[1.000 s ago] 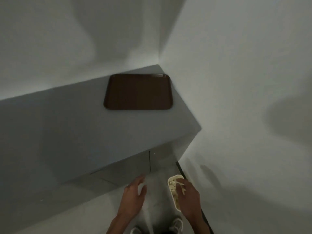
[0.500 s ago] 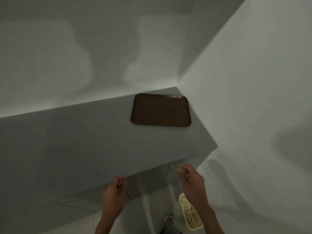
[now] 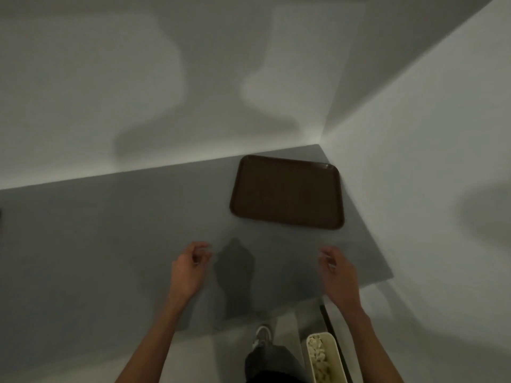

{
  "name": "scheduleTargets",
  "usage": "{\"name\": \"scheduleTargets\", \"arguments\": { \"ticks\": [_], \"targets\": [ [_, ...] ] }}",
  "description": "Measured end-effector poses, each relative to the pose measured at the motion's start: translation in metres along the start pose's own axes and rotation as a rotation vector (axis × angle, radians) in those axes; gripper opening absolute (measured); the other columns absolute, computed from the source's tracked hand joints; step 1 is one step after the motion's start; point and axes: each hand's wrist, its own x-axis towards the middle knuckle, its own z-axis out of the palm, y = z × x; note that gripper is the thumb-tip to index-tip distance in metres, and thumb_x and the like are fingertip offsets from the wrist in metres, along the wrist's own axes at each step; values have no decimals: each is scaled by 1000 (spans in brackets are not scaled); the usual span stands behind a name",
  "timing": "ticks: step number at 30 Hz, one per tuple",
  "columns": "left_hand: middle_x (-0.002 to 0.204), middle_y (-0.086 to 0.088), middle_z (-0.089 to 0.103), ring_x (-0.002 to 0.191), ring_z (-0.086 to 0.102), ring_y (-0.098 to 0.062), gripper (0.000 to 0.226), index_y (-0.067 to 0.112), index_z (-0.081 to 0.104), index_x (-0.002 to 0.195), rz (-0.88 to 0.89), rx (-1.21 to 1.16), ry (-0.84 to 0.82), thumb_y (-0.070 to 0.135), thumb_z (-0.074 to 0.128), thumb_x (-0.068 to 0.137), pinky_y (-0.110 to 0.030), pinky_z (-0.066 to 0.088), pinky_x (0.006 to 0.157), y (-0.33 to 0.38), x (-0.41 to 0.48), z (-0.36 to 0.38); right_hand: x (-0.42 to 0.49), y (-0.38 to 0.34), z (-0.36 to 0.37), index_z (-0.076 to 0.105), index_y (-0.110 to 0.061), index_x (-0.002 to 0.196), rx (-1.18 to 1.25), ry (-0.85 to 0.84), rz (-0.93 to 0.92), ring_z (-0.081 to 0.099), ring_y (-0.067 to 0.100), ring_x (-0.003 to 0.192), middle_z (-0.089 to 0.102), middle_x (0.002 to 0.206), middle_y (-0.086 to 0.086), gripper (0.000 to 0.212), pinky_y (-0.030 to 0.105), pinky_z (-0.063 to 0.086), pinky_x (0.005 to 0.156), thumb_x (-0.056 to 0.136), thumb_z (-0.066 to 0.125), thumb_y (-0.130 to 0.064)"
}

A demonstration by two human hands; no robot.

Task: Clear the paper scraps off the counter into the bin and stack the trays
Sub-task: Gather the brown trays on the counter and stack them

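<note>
Brown tray (image 3: 287,192) sits flat on the counter (image 3: 110,230), ahead of the right hand (image 3: 341,275) and pushed into the wall corner, likely parked there to keep the working area free. Can't tell if it's 1 tray or a stack; only 1 outline reads clearly. The paper scraps (image 3: 318,357) show only inside the white bin (image 3: 319,334), on the floor below and just behind the right hand, probably set at the counter's end so sweepings drop straight in. No scraps visible on the counter near either hand. Over the counter the left hand (image 3: 188,272) hovers with fingers loosely curled, holding nothing. The right hand is the same: loose curl, empty, close to the counter's front edge. Both are apart from the tray, with a hand-shaped shadow (image 3: 235,266) on the counter between them. My read: scrap clearing looks done on this stretch and stacking remains, if a 2nd tray exists out of view. Next move is probably both hands forward to the tray's near rim. Risk: dim light, so small scraps could go unnoticed. A shoe (image 3: 262,335) shows below the hands, beside the bin.
</note>
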Motion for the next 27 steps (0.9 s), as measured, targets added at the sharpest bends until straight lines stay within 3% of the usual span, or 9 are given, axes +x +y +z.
{"name": "scheduleTargets", "arguments": {
  "ticks": [3, 6, 8, 10, 16, 20, 23, 25, 27],
  "targets": [
    [85, 8, 74, 69, 63, 13, 19, 26, 69, 106, 1, 12, 10, 13, 70, 93, 2, 39, 63, 12, 43, 12, 51, 9, 5, 63, -24, 125, -12, 58, 32, 70, 22, 100, 71, 113, 2, 23, 43, 57, 90, 102, 62, -25],
    [87, 3, 73, 77, 68, -7, 17, 18, 70, 108, -65, 22, -17, 10, 68, 93, -2, 44, 67, 12, 84, 28, 97, 20, 6, 57, -20, 132, -16, 139, 81, 68, 31, 102, 67, 120, 9, 33, 48, 57, 90, 101, 62, -31],
    [92, -3, 74, 84, 72, -20, 18, 15, 69, 111, -113, 12, -44, 11, 67, 94, -25, 57, 80, 12, 109, 42, 122, 23, 5, 56, -10, 130, -13, 181, 148, 68, 40, 104, 67, 120, 18, 36, 47, 53, 90, 101, 63, -27],
    [100, -9, 75, 94, 72, -29, 24, 13, 64, 119, -158, 13, -89, 17, 66, 96, -40, 57, 85, 13, 133, 56, 147, 18, 1, 56, 0, 127, -22, 197, 223, 67, 43, 109, 67, 122, 25, 35, 45, 50, 91, 100, 66, -19],
    [127, -20, 67, 121, 62, -36, 49, 2, 51, 140, -261, 22, -170, 24, 65, 99, -39, 46, 103, 27, 184, 95, 194, 37, 17, 59, 5, 130, -181, 91, 331, 64, 49, 113, 66, 123, 32, 45, 50, 51, 95, 100, 66, -27],
    [115, -26, 69, 106, 67, -44, 26, 3, 63, 121, -265, -68, -259, 17, 62, 99, -52, 56, 90, 7, 208, 113, 204, 45, 24, 62, 6, 122, -272, 16, 385, 65, 49, 108, 66, 116, 34, 35, 49, 52, 90, 94, 70, -13],
    [112, -23, 67, 97, 68, -46, 29, 21, 53, 108, -324, -122, -192, 36, 65, 87, -58, 57, 85, -41, 223, 124, 192, 45, 26, 64, 5, 119, -262, 1, 383, 66, 49, 104, 68, 111, 33, 28, 47, 52, 87, 92, 69, -3],
    [97, -19, 66, 86, 67, -43, 30, 19, 51, 97, -341, -132, -130, 41, 68, 87, -53, 58, 78, -43, 212, 108, 181, 43, 30, 63, 3, 113, -199, 2, 351, 67, 47, 100, 69, 106, 30, 21, 47, 51, 85, 93, 66, 1],
    [85, -12, 58, 79, 60, -31, 26, 15, 49, 90, -340, -118, -59, 31, 68, 95, -44, 52, 74, -21, 186, 78, 170, 39, 36, 62, 1, 110, -160, -8, 293, 67, 44, 96, 70, 102, 26, 17, 45, 50, 82, 93, 64, 5]
  ]
}}
